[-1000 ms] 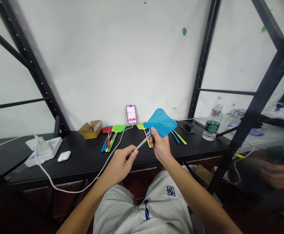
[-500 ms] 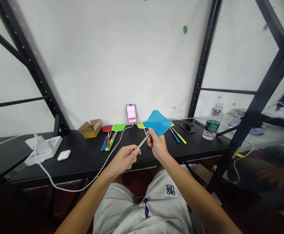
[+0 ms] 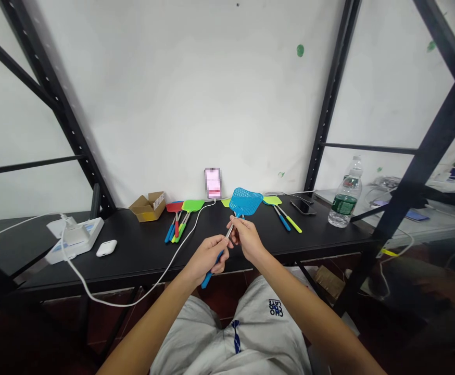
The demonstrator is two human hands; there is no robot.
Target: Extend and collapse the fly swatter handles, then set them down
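A blue fly swatter [image 3: 246, 201] is held over the front of the black table, its perforated head up and away from me. My left hand [image 3: 211, 256] is wrapped round its blue handle, whose end sticks out below the fingers. Higher up, my right hand [image 3: 245, 237] pinches the metal shaft just under the head. Behind the hands lies a yellow-green swatter [image 3: 226, 202], mostly hidden. To the left, a red swatter [image 3: 175, 207] and a green swatter [image 3: 193, 205] lie among several handles. On the right rests another yellow-green swatter [image 3: 272, 200] beside a blue handle [image 3: 284, 223].
A lit phone [image 3: 213, 183] leans on the wall. Leftward on the table [image 3: 134, 260] are a cardboard box [image 3: 148, 207], a white earbud case [image 3: 106, 248], a power strip [image 3: 81, 242] and a trailing white cable [image 3: 168, 263]. A dark phone [image 3: 303, 207] and water bottle [image 3: 344, 198] stand right.
The blue swatter has turned more upright, and its head has shifted left and looks smaller. Its blue handle now shows below my left hand. My right hand has moved slightly left.
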